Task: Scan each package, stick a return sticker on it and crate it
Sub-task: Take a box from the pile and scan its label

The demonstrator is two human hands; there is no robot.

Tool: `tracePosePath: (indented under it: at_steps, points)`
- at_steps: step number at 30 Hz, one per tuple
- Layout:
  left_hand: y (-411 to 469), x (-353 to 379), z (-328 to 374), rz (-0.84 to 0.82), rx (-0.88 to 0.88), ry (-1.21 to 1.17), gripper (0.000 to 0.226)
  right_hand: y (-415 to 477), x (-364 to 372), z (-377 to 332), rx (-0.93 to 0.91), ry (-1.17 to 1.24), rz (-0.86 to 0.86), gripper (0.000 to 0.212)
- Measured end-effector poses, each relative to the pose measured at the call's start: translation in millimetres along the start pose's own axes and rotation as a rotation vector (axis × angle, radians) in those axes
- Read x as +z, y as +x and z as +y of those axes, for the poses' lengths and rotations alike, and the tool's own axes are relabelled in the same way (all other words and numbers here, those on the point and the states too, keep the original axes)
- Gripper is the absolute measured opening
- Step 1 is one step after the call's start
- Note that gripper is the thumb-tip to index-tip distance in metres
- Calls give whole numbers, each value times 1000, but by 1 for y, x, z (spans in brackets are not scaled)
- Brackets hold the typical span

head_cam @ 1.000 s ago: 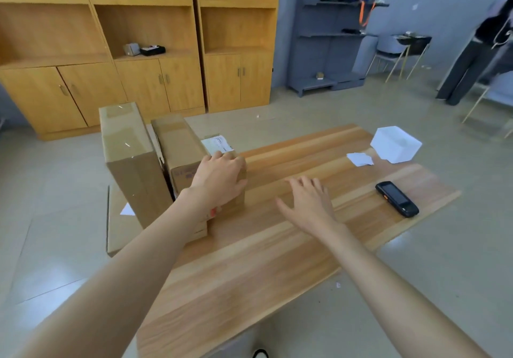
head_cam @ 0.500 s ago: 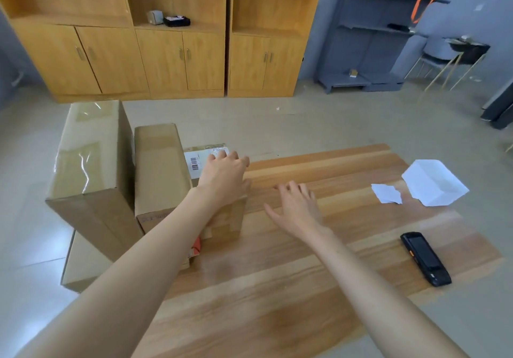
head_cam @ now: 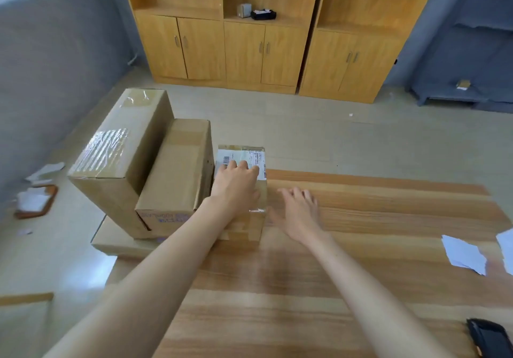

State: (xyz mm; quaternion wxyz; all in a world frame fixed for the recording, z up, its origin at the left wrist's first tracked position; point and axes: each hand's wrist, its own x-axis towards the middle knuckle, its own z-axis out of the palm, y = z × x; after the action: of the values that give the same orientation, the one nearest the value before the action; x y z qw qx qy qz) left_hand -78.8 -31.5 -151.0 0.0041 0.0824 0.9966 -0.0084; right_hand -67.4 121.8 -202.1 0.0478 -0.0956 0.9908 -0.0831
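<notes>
A small cardboard package [head_cam: 251,220] with a white barcode label on top stands at the left end of the wooden table [head_cam: 347,296]. My left hand [head_cam: 236,185] lies flat on its top, fingers reaching onto the label. My right hand [head_cam: 298,213] hovers open just right of the package, fingers spread over the table. Two taller cardboard boxes [head_cam: 177,180] [head_cam: 119,152] stand left of the package on a flat box [head_cam: 116,239]. The black scanner [head_cam: 491,338] lies at the table's near right corner. White sticker sheets [head_cam: 465,253] lie at the right edge.
Wooden cabinets [head_cam: 263,52] line the far wall, with small items on a shelf. A grey shelf unit [head_cam: 466,52] stands at the right. Paper scraps and a brown tray [head_cam: 36,202] lie on the floor at the left.
The view has swung left and down, pushing the scanner and stickers toward the right edge. My left hand stays on the small package and my right hand remains beside it.
</notes>
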Motion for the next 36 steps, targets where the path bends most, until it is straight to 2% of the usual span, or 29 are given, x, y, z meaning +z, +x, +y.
tracePosePath:
  at_steps: [7, 13, 21, 26, 36]
  points:
    - [2, 2, 28, 57, -186, -35, 37, 23, -8, 22, -57, 83, -1, 57]
    - [5, 2, 41, 125, -330, -125, 37, 37, -8, 23, 0, 252, 0, 52]
    - [16, 19, 24, 97, -380, -164, 33, 50, 6, 14, 54, 312, -39, 56]
    - [20, 46, 15, -16, -380, -196, 40, 58, 22, 10, 90, 304, -102, 58]
    - [28, 62, 4, -62, -404, -243, 49, 70, 36, 7, 105, 352, -129, 61]
